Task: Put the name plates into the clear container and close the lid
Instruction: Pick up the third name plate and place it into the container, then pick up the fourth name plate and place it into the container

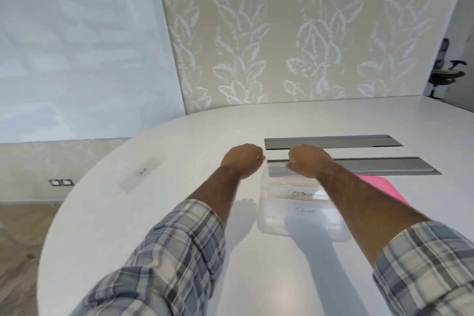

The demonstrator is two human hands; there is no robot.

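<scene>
A clear container (272, 226) sits on the white table (159, 213), and two name plates lie inside it: one reads "OSTRICH" (302, 194), the other (305, 211) has fainter writing. A third clear name plate (141, 173) lies apart on the table, far to the left. My left hand (242, 160) is a closed fist just left of the container's far corner, with nothing visible in it. My right hand (307, 163) curls its fingers down over the container's far rim; whether it grips anything is hidden. A pink flat piece (379, 185) shows under my right forearm.
Two long grey recessed panels (333, 141) (384, 165) run across the table just beyond the hands. The table's curved edge falls away on the left to a wooden floor. A patterned wall panel stands behind the table, and an office chair (446, 72) is at the far right.
</scene>
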